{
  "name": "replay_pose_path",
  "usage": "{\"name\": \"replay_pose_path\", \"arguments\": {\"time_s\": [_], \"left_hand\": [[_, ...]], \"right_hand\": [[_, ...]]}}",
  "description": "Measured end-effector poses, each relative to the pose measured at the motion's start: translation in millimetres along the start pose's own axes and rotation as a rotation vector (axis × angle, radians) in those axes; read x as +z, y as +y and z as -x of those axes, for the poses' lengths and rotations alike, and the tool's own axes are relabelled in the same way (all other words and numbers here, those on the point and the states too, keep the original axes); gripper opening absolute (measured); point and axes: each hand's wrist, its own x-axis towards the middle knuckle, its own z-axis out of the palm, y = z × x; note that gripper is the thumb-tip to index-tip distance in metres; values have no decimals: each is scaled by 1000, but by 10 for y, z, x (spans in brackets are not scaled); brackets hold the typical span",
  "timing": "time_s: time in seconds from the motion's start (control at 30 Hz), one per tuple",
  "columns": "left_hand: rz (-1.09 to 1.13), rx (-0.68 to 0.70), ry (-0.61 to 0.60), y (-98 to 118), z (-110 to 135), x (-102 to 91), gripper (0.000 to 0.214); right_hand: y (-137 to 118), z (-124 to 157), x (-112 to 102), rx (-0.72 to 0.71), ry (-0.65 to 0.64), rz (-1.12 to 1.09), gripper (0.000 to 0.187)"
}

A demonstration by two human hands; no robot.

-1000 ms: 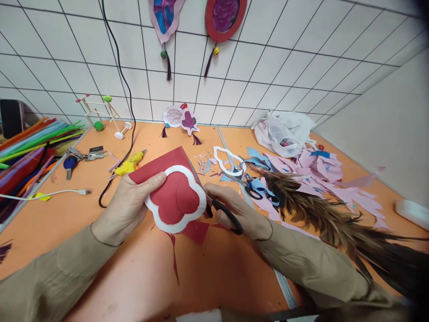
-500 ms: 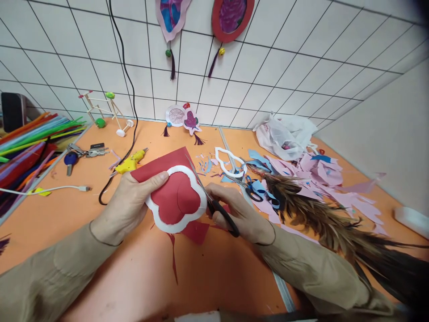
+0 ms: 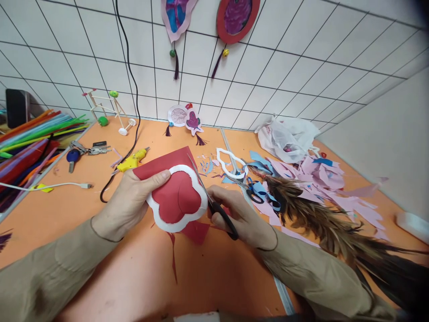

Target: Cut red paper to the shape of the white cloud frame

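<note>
Above orange table, centre | left hand closed, thumb on top, pinched red paper with white frame | right hand curled through scissors touching frame's right edge | blades ran away-leftward along it, gap unclear

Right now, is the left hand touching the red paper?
Touching. The head view shows the left hand gripping the red paper, its thumb pressed flat on top by the white frame; the right hand holds the scissors.
</note>
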Motion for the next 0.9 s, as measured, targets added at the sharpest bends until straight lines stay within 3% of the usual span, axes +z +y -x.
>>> {"name": "replay_pose_path", "arguments": {"time_s": [0.33,0.9], "left_hand": [[-23,2,-36,-25,-20,-45,30],[-45,-1,-48,-21,-32,-74,27]], "right_hand": [[-12,4,9,10,-7,12,29],[-22,10,-65,13,-53,85,14]]}}
